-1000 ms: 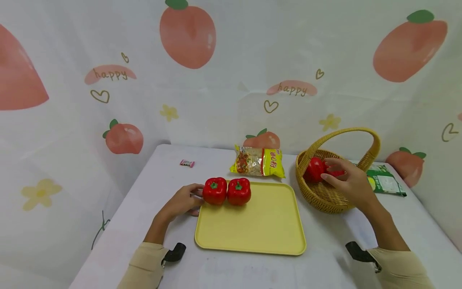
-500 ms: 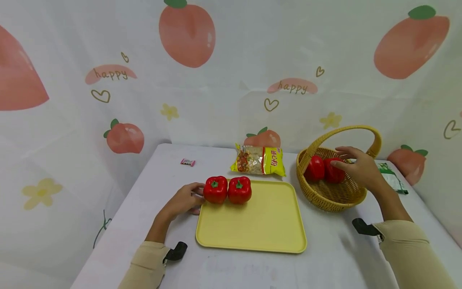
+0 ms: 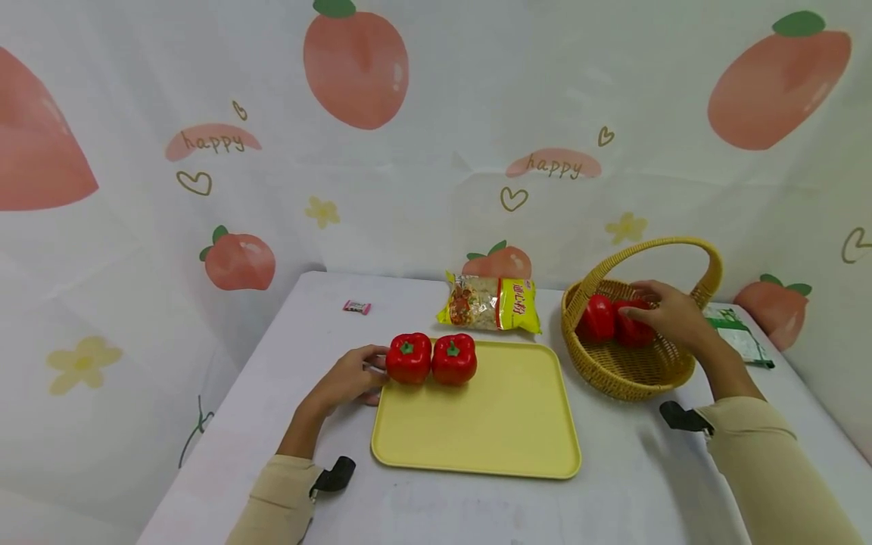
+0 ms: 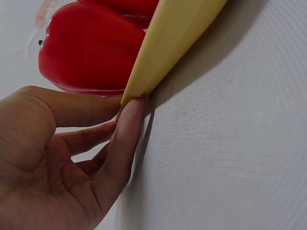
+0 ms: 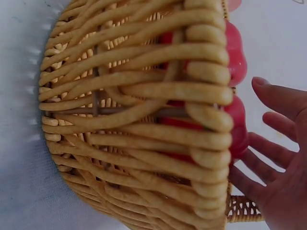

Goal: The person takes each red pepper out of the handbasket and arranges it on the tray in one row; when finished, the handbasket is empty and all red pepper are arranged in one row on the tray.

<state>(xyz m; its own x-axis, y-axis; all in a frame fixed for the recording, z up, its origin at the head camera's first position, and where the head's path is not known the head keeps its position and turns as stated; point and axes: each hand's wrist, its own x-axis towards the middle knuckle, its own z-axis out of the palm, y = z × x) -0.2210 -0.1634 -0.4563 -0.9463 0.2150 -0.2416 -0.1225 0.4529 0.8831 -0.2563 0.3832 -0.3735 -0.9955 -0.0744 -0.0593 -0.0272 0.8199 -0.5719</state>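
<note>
Thumb and fingers of my left hand point(image 3: 350, 376) pinch the left rim of the yellow tray point(image 3: 487, 424); in the left wrist view the thumb lies against the underside of its edge. Two red bell peppers point(image 3: 409, 359) sit side by side at the tray's back left, one right by the left fingers. Over the wicker basket point(image 3: 616, 387), my right hand point(image 3: 671, 314) reaches in from the right. Its fingers are spread at the nearer red bell pepper point(image 5: 238, 127), with the thumb apart from it in the right wrist view. Another red bell pepper point(image 3: 597, 318) lies beside that one inside.
Behind the tray lies a yellow food packet point(image 3: 487, 303). A small pink wrapped sweet point(image 3: 357, 306) is at the back left of the white table. The basket's tall handle point(image 3: 671, 241) arches over it. A green and white packet point(image 3: 739, 337) lies right of the basket.
The right hand moved right, off the left part of the basket, then came back slightly left and down to the right-hand bell pepper. The left hand stays at the tray rim.
</note>
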